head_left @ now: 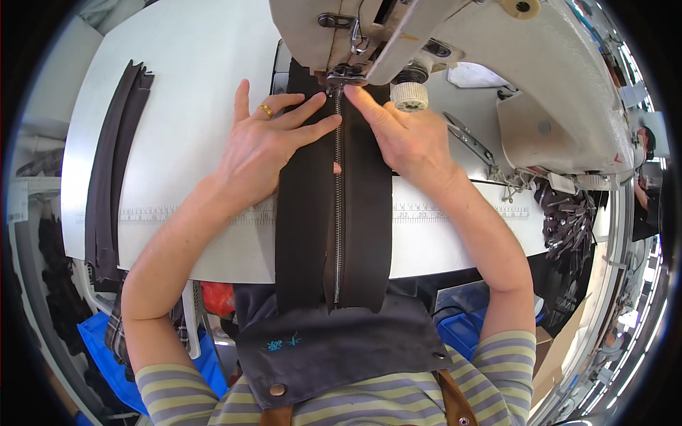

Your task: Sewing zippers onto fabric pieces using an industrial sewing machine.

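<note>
A long dark fabric piece (pixel 302 227) with a metal zipper (pixel 338 241) down its middle lies under the sewing machine (pixel 511 78). Its near end hangs over the table edge towards my apron. My left hand (pixel 256 145) is open, fingers spread over the fabric, with the fingertips beside the zipper. On the other side, my right hand (pixel 419 142) stretches its index finger to the fabric just by the presser foot (pixel 347 79), while its other fingers curl under and are partly hidden. A small pinkish mark (pixel 337 168) shows on the zipper teeth.
Dark fabric strips (pixel 114 170) lie at the table's left. A ruler tape (pixel 170 213) crosses the white table (pixel 192 67). At right are thread snips (pixel 469 138) and a bundle of dark zipper pieces (pixel 568 220). The machine's white knob (pixel 410 97) hangs close to my right hand.
</note>
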`<state>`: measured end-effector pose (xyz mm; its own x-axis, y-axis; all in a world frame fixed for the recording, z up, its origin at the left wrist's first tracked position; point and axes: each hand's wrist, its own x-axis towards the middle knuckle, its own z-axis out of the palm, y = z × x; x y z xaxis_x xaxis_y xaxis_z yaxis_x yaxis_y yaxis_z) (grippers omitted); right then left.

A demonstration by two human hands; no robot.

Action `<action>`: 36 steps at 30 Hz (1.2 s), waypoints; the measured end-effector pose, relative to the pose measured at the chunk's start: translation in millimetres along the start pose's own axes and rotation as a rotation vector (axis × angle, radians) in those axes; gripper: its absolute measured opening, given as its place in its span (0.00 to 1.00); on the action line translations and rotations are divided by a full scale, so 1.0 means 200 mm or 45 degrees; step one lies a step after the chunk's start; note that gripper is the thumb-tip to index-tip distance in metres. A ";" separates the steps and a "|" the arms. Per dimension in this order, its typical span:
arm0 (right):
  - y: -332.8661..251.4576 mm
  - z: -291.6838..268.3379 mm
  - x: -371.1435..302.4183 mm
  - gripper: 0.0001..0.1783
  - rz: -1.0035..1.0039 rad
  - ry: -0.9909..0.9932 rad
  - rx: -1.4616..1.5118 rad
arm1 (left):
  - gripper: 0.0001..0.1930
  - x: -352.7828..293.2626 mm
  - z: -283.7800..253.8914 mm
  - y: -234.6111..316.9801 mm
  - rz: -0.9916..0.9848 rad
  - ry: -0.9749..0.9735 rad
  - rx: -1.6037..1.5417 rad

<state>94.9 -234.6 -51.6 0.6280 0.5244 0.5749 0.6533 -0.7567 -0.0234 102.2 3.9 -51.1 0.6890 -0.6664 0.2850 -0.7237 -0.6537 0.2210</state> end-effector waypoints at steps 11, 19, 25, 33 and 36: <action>0.00 0.03 -0.01 0.32 0.060 -0.152 -0.025 | 0.25 0.00 0.01 0.00 -0.004 0.009 0.022; 0.00 0.03 -0.02 0.33 0.071 -0.160 -0.041 | 0.25 0.00 0.02 -0.01 0.005 0.015 0.031; -0.01 0.04 -0.01 0.33 0.079 -0.184 -0.057 | 0.39 0.01 0.02 -0.01 0.009 0.029 -0.004; -0.02 0.02 0.00 0.28 0.102 -0.229 -0.059 | 0.26 0.01 0.03 -0.02 0.023 0.056 0.039; -0.02 0.05 -0.01 0.27 0.130 -0.158 -0.031 | 0.25 0.00 0.03 -0.03 0.025 0.034 0.056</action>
<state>95.6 -227.8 -61.3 0.7390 0.4875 0.4650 0.5741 -0.8169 -0.0560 106.7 4.7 -57.7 0.6732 -0.6696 0.3138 -0.7340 -0.6564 0.1739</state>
